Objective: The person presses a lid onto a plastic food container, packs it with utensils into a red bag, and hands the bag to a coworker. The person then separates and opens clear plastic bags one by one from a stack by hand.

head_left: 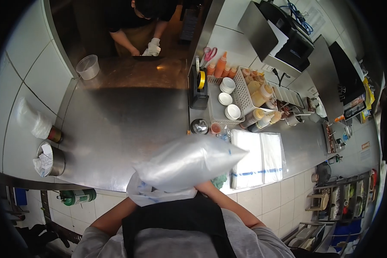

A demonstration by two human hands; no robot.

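Observation:
A puffed-up clear plastic bag is held in front of my body, over the near edge of the steel counter. Its gathered, crumpled end lies toward me, and a pointed corner sticks out to the right. My right hand grips the near right side of the bag, its fingers tucked behind the plastic. On the other side my left wrist runs in under the crumpled end, and the bag covers that hand. Just right of the bag lies a stack of flat plastic bags with a blue stripe.
White baskets hold squeeze bottles and small white bowls. A tape dispenser stands at their left. At the far left are a metal canister and a plastic tub. Another person works beyond the counter.

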